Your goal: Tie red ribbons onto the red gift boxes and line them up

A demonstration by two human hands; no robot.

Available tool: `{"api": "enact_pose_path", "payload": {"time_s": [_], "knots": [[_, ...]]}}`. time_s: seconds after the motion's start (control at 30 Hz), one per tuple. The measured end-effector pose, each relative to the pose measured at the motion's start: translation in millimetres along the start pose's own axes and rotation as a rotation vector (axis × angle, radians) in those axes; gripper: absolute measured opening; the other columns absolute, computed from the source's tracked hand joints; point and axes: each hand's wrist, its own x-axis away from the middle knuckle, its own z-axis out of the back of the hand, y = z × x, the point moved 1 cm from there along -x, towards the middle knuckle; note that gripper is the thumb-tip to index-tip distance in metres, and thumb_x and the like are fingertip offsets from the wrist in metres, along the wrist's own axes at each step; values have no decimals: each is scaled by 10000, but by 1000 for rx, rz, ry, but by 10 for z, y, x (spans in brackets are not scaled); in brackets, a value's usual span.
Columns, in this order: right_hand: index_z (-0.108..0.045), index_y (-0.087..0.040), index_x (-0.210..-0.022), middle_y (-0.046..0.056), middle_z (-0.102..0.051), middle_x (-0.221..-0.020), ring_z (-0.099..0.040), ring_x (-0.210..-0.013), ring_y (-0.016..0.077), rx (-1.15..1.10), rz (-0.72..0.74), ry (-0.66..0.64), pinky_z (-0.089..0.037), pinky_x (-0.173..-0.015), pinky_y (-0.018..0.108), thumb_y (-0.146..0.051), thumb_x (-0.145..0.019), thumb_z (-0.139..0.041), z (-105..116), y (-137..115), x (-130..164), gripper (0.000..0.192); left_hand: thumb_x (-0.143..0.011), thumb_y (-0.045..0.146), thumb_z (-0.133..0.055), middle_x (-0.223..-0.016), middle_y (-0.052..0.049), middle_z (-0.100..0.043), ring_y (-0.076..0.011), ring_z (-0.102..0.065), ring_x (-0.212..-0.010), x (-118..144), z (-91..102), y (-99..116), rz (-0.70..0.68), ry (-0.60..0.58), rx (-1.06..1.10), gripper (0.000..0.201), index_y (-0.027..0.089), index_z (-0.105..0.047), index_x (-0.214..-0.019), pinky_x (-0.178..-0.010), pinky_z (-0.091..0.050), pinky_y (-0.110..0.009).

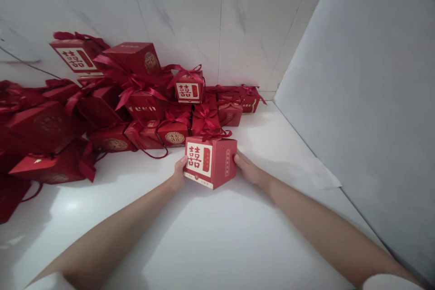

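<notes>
Where the table (210, 235) lies bare, both hands clasp the red box (210, 161).

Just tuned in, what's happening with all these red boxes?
A person holds one small red gift box between both hands, the left hand on its left side and the right hand on its right, at the front of a white counter. The box has a red ribbon bow on top. Behind it, a loose pile of similar red boxes with ribbons sits against the marble wall. A scrap of white paper lies to the right.
</notes>
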Motion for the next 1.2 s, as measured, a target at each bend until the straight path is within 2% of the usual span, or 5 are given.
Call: {"api": "enact_pose_path", "payload": {"time_s": [0.13,0.3,0.47,0.7,1.2], "knots": [[-564,-259,-1314,85,-608,-1343,-561,-1250,314,-103,-58,-67,-436,-1073,524,-693,-851,-554,-60,5,43,635,-854,695,-434,-1023,-105,-757,-343,-707,-940,-50,-62,76,98,40,68,616,165,-665,-1066,-816,-560,-471],[-329,-324,-1487,48,-476,-1482,-448,-1367,278,-29,86,193,-381,-1136,494,-600,-863,-611,-102,-93,-26,738,-908,601,-493,-1336,-106,-621,-319,-582,-1211,-71,-131,194,-67,89,-206,617,189,-502,-1367,-998,-468,-440],[-247,-344,-1528,29,-449,-1508,-429,-1380,277,46,53,271,-336,-1165,513,-587,-939,-488,-87,-56,-52,682,-853,668,-531,-1437,-145,-511,-342,-494,-1289,-11,-172,266,-242,-117,-344,813,202,-340,-1491,-1089,-383,-454],[-240,-346,-1532,22,-375,-1555,-350,-1430,261,33,100,146,-291,-1189,469,-641,-921,-478,-41,-89,-54,719,-842,625,-585,-1333,-169,-567,-329,-568,-1168,-43,-100,216,-177,-140,-365,855,196,-270,-1511,-1009,-442,-453],[-321,-284,-1485,84,-460,-1481,-483,-1311,279,25,145,172,-450,-1046,441,-585,-934,-507,-25,-41,-77,655,-861,646,-546,-1396,-182,-530,-356,-520,-1254,-27,-119,239,-142,-150,-298,864,179,-248,-1524,-973,-474,-422]]}}
